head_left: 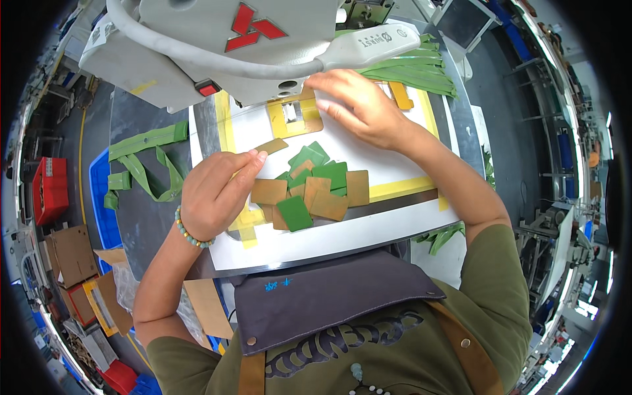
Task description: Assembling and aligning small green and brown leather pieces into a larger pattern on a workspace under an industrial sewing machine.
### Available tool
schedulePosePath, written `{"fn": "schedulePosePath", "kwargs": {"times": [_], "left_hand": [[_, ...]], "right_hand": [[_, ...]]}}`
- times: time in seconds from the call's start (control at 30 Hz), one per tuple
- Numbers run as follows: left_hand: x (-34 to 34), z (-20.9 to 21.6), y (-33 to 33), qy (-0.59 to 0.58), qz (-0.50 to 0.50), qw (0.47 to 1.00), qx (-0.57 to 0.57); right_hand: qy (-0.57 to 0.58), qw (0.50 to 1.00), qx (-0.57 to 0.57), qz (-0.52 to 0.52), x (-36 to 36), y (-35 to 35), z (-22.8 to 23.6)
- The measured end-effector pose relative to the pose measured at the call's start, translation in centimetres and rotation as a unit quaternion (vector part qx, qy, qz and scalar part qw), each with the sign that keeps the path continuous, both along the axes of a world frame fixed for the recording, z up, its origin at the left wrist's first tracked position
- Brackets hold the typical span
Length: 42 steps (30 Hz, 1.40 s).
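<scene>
Lying near left hand [214, 191], piled patches [332, 174], green straps [150, 139], machine [309, 33] overhanging.

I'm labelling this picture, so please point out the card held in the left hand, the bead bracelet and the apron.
Held card [272, 146]: head view, its tan face.
Bead bracelet [188, 236]: head view, beads across the wrist.
Apron [336, 299]: head view, its dark cloth.

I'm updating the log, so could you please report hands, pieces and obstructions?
Left hand: pinching a tan rectangular piece. Right hand: open by the machine head. Heap of green and tan pieces near the yellow frame, possibly crowding it.
</scene>
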<state>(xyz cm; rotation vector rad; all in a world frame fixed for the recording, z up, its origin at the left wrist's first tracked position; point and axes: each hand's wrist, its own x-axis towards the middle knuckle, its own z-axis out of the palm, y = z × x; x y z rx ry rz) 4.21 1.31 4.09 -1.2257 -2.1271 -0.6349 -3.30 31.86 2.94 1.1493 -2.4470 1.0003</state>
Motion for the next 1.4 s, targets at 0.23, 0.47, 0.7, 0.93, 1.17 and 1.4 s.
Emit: {"fn": "schedulePosePath", "kwargs": {"times": [0.23, 0.47, 0.7, 0.93, 1.17, 1.4], "left_hand": [[-1.9, -0.6, 0.4, 0.016, -0.011, 0.998, -0.060], [-5.5, -2.0, 2.0, 0.093, -0.011, 0.985, -0.145], [-6.2, -2.4, 2.4, 0.069, -0.008, 0.988, -0.139], [-6.6, -2.4, 2.8, 0.071, -0.028, 0.984, -0.162], [-7.0, -1.7, 3.2, 0.086, -0.042, 0.973, -0.208], [-6.9, -1.0, 4.3, 0.095, -0.017, 0.968, -0.231]], "right_hand": [[0.039, 0.989, 0.137, 0.045, 0.5, 0.3, -1.2], [0.042, 0.991, 0.115, 0.048, 0.2, 0.3, -1.5], [0.025, 0.998, 0.036, 0.052, -0.2, 1.1, -1.9], [0.055, 0.997, 0.028, 0.046, -0.3, 1.1, -1.7], [0.056, 0.996, 0.044, 0.060, -0.2, 0.9, -1.4], [0.042, 0.994, 0.077, 0.068, 0.0, 0.7, -1.5]]}}
